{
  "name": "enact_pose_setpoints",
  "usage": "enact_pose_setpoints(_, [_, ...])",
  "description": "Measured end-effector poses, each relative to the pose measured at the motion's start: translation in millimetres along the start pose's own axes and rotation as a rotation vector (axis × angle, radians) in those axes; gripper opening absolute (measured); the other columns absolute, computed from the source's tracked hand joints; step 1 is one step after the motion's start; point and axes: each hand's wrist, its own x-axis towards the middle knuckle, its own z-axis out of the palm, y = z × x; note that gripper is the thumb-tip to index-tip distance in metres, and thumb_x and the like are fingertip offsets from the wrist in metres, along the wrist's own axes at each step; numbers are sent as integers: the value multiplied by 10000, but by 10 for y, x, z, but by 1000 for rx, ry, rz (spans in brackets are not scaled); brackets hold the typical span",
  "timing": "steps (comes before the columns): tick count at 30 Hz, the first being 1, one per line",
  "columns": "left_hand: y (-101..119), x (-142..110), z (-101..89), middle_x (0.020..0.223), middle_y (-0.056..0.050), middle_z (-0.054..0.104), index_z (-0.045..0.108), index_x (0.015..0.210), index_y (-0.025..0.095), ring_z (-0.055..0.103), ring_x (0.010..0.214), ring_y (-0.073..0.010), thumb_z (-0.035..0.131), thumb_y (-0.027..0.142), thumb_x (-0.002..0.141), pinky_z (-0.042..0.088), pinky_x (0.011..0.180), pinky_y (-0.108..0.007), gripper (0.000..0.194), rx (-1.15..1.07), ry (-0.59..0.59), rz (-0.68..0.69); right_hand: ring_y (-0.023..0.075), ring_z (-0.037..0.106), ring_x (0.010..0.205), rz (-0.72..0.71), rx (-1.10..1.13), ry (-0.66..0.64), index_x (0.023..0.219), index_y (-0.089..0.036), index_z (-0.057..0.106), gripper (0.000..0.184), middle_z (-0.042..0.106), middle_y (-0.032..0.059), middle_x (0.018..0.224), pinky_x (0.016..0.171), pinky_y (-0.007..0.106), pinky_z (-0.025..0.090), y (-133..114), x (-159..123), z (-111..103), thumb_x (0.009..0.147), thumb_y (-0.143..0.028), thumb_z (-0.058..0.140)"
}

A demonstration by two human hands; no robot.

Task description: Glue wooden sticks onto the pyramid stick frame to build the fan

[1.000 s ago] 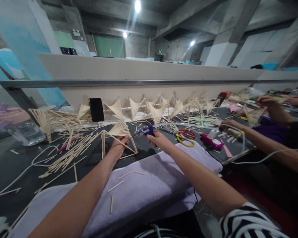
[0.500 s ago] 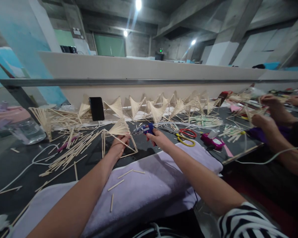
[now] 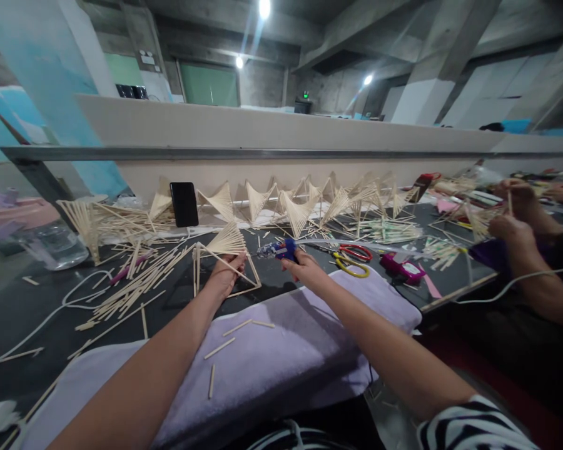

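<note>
My left hand (image 3: 226, 275) is closed around the edge of a model built from thin wooden sticks (image 3: 229, 240), whose upper sticks fan out into a twisted surface above a frame. Gripped in my right hand (image 3: 304, 267) is a blue hot glue gun (image 3: 285, 249), its nozzle pointing left at the model's right edge. Whether the tip touches the sticks I cannot tell. Under my forearms lies a lilac towel (image 3: 281, 350) with several short stick pieces (image 3: 219, 348) on it.
Loose sticks (image 3: 138, 284) lie left of the model. Behind stand several finished stick models (image 3: 298, 209) and a black phone (image 3: 184, 204). Scissors with red and yellow handles (image 3: 351, 265) and a magenta device (image 3: 402, 269) lie right. A water jug (image 3: 56, 244) stands left; a co-worker's hands (image 3: 513, 225) work far right.
My right hand and the glue gun have shifted slightly right and down from the model. My left hand keeps its hold. The co-worker's nearer hand has withdrawn to the right and is raised.
</note>
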Motion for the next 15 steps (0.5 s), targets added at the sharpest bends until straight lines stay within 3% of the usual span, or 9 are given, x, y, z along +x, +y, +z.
enact_pose_setpoints(3, [7,-9,8,661,0,612,669,830,125,489,479,-39,807,308,490,370,433,-149,410,3,8,-3,62,451,421,0,6,-9,900,-204,594,217,607,-16,708,398,173,391,-43,-56,23,784,-368,510])
enact_pose_setpoints(8, [0,-4,12,660,-5,609,668,833,124,490,478,-43,796,322,513,366,425,-152,397,10,19,2,61,425,406,6,50,-23,1112,-251,536,350,629,-23,753,376,171,377,-19,-33,107,785,-375,516])
enact_pose_setpoints(15, [-8,12,4,662,-2,612,669,799,131,482,472,-35,808,326,486,367,430,-151,394,3,22,-4,62,442,396,-16,104,46,1032,-193,529,320,628,-4,793,407,199,386,162,-11,85,804,-410,473])
